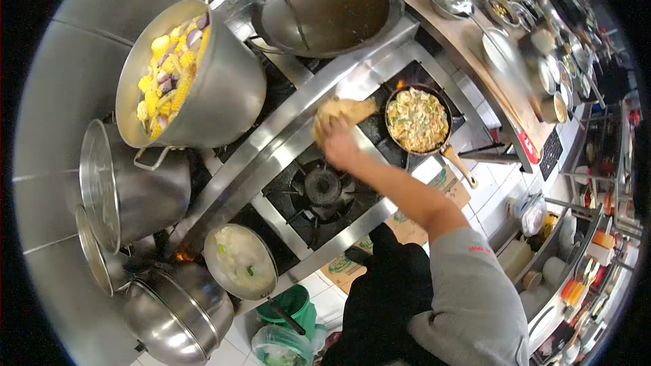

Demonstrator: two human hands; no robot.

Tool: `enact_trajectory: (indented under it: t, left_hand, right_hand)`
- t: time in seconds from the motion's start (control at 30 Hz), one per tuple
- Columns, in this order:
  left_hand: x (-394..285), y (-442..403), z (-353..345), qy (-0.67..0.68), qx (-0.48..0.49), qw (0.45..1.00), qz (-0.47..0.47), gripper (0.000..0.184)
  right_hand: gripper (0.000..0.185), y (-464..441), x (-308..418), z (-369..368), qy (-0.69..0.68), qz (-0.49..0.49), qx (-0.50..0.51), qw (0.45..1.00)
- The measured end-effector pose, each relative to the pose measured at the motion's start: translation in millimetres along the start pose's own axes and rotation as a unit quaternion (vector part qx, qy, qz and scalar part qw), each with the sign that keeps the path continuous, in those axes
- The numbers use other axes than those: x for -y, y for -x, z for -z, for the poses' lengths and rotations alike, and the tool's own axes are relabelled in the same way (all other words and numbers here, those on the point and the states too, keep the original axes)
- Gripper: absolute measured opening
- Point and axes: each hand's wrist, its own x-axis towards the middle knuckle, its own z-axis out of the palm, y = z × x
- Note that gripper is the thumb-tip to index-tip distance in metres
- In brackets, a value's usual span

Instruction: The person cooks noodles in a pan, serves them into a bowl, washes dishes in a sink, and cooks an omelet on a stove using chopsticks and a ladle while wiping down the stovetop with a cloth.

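Note:
My right hand (339, 143) presses down on a tan, crumpled cloth (358, 110) on the metal strip of the stove (271, 137). Its fingers are bunched into the cloth. Just right of it, a frying pan (447, 146) with a wooden handle sits on a lit burner, full of a chopped, mixed-colour food (416, 119). Below the hand lies a bare black burner (322, 186) with its grate. My left hand is out of sight.
A tall pot (234, 91) of corn stands upper left, beside a large dark wok (325, 10). Another pot (156, 193) and a pan of pale food (241, 261) with a black handle stand lower left. Bowls and a ladle (485, 27) crowd a wooden counter (441, 24).

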Motion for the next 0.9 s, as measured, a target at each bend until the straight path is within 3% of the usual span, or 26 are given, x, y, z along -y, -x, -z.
enact_trajectory:
  t: [0.03,0.1,0.17,0.27,0.33,0.4,0.47,0.53,0.63,0.67,0.73,0.77,0.8,0.9]
  left_hand:
    - [2,3,3,0.004,0.002,1.000,0.002,0.039]
    - [4,5,11,0.025,0.008,1.000,-0.001,0.041]
    - [8,11,19,0.067,0.022,0.998,-0.002,0.043]
    - [27,14,39,0.179,0.084,0.980,0.000,0.045]
    - [46,2,53,0.266,0.152,0.952,0.011,0.049]
    - [64,5,61,0.232,0.143,0.962,0.000,0.048]
    - [72,8,62,0.095,0.084,0.992,-0.019,0.047]
    - [82,12,64,0.005,0.052,0.998,-0.029,0.047]
    - [87,17,67,-0.069,0.031,0.997,-0.033,0.046]
    - [86,16,66,-0.088,0.028,0.995,-0.030,0.045]
    - [78,18,63,-0.122,0.021,0.992,-0.024,0.045]
    - [71,15,60,-0.138,0.016,0.990,-0.022,0.044]
    - [63,12,55,-0.155,0.015,0.988,-0.019,0.044]
    - [39,-2,35,-0.191,0.007,0.982,-0.006,0.043]
  right_hand:
    - [0.042,-14,-28,-16,0.048,0.001,-0.001,0.999]
    - [0.029,-42,-56,14,-0.052,-0.096,0.154,0.982]
    - [0.028,-37,-50,-6,-0.035,-0.137,0.009,0.990]
    - [0.023,0,-34,-40,0.054,-0.022,-0.142,0.988]
    - [0.022,53,-20,-28,-0.037,-0.118,-0.118,0.985]
    - [0.022,112,-5,-3,-0.095,-0.181,-0.096,0.974]
    - [0.024,178,-6,15,-0.159,-0.214,-0.085,0.960]
    - [0.029,239,-15,2,-0.084,-0.168,-0.133,0.973]
    - [0.023,297,19,-24,-0.193,-0.168,-0.174,0.951]
    - [0.024,302,51,-43,-0.228,-0.209,-0.116,0.944]
    - [0.031,307,107,-23,-0.380,-0.095,-0.108,0.914]
    - [0.035,303,134,-33,-0.286,-0.068,0.029,0.955]
    - [0.038,300,139,-28,-0.246,0.031,-0.089,0.965]
    - [0.043,310,83,-4,-0.263,0.091,-0.098,0.955]
